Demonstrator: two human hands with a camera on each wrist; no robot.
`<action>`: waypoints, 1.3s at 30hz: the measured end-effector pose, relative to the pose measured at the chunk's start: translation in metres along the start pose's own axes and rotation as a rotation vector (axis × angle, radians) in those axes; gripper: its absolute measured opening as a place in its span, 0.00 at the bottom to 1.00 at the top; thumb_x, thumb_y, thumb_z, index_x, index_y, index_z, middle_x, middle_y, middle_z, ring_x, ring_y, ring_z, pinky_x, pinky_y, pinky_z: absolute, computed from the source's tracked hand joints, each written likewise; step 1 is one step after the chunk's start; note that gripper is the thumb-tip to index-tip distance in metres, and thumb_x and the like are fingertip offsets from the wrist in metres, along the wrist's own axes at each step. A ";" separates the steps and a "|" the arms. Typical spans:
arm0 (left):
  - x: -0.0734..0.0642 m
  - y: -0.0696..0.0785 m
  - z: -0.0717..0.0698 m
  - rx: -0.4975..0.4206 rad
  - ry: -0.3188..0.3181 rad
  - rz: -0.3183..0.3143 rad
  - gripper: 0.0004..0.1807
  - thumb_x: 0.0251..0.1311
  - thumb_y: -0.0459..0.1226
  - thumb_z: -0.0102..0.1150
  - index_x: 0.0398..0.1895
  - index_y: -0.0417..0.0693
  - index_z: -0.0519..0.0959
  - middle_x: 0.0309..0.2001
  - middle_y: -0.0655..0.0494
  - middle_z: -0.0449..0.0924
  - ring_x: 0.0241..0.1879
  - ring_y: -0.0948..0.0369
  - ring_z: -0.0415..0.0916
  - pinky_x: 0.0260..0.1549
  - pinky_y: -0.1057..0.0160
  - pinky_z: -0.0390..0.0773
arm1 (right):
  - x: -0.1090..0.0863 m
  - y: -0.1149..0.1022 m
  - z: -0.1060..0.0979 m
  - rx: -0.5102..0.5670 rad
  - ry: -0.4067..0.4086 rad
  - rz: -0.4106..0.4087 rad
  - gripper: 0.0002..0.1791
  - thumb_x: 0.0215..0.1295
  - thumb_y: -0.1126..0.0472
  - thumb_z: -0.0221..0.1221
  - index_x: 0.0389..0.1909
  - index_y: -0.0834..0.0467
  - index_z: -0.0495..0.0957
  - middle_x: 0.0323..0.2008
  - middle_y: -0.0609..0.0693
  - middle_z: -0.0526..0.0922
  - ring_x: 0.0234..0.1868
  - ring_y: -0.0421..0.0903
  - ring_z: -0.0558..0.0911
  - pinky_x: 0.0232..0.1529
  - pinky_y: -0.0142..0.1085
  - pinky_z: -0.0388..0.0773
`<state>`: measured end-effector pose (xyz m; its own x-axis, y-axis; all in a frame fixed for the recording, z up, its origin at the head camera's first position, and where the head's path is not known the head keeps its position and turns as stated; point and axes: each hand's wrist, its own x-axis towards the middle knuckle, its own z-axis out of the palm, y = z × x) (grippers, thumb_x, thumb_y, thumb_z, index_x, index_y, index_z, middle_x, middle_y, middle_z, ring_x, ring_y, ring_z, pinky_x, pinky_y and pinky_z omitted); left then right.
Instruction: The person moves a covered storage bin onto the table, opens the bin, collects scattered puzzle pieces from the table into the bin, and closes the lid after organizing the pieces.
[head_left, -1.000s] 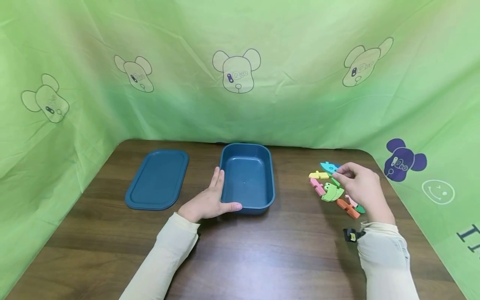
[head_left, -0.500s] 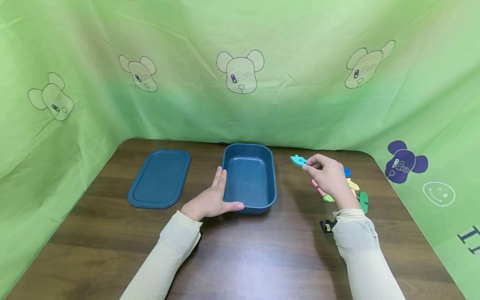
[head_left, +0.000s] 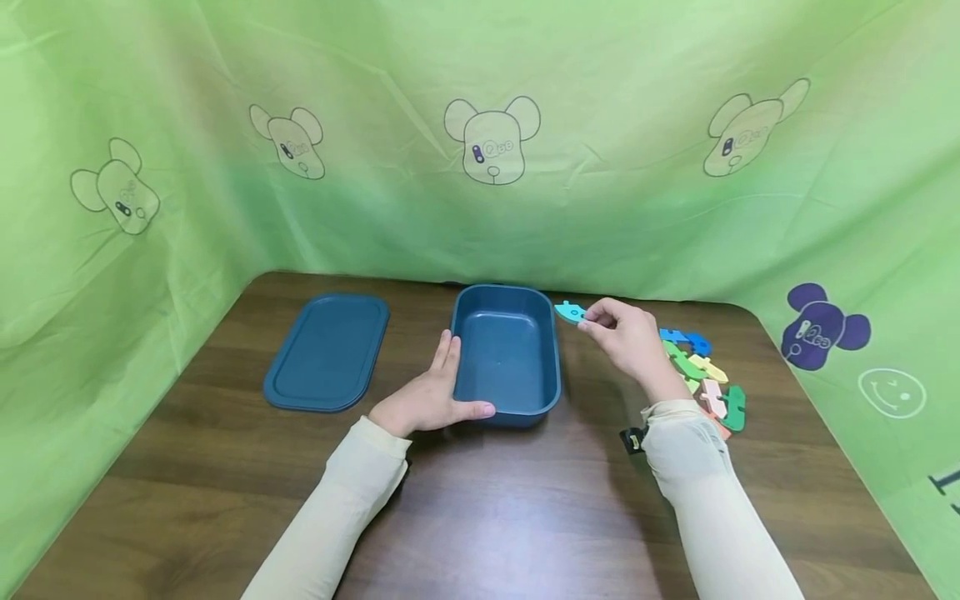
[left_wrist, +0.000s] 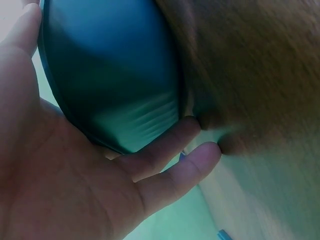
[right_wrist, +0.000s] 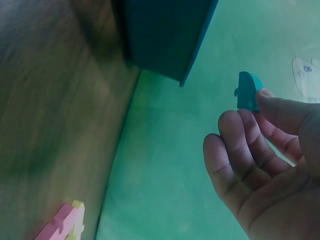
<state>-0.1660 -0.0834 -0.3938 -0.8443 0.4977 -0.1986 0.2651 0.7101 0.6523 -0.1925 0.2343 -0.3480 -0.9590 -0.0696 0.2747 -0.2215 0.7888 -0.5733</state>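
Observation:
A deep blue rectangular box (head_left: 501, 357) stands on the table with its top uncovered. My left hand (head_left: 427, 402) rests against its near left corner, the thumb over the front rim and the fingers straight along the left wall. In the left wrist view two fingertips (left_wrist: 202, 157) reach past the box wall (left_wrist: 115, 65). Just right of the box's far right corner, my right hand (head_left: 628, 340) pinches a light blue toy piece (head_left: 570, 312), pointed at one end with a small knob. The right wrist view shows the piece (right_wrist: 247, 92) between thumb and fingers.
A flat blue lid (head_left: 327, 353) lies left of the box. Several coloured toy pieces (head_left: 705, 367) lie in a loose pile at the right, partly hidden by my right wrist. A green printed cloth (head_left: 491, 225) hangs around the table's back and sides.
My right hand has lifted the light blue piece from the pile and carried it left to beside the box. The left hand has stayed on the box.

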 end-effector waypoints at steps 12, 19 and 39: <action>0.002 0.000 -0.001 -0.005 0.000 -0.009 0.67 0.58 0.66 0.63 0.81 0.46 0.28 0.79 0.57 0.14 0.71 0.41 0.61 0.65 0.49 0.66 | 0.025 -0.021 0.016 0.021 -0.081 -0.040 0.05 0.70 0.61 0.64 0.39 0.58 0.81 0.30 0.53 0.80 0.33 0.52 0.75 0.35 0.44 0.71; 0.003 0.000 -0.002 -0.006 0.000 -0.009 0.67 0.59 0.65 0.63 0.81 0.46 0.28 0.79 0.56 0.14 0.68 0.42 0.65 0.64 0.50 0.67 | 0.040 -0.033 0.031 0.032 -0.103 -0.082 0.05 0.69 0.61 0.65 0.39 0.59 0.82 0.30 0.53 0.82 0.33 0.51 0.78 0.35 0.43 0.73; 0.001 0.000 -0.004 -0.012 -0.006 -0.015 0.66 0.60 0.64 0.63 0.81 0.47 0.28 0.80 0.55 0.15 0.69 0.42 0.64 0.65 0.50 0.66 | 0.079 -0.052 0.052 0.047 -0.231 -0.024 0.06 0.72 0.60 0.63 0.42 0.58 0.82 0.32 0.59 0.82 0.29 0.54 0.82 0.33 0.43 0.75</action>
<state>-0.1685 -0.0844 -0.3911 -0.8453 0.4902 -0.2126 0.2469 0.7113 0.6581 -0.2657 0.1563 -0.3368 -0.9672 -0.2297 0.1079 -0.2473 0.7567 -0.6052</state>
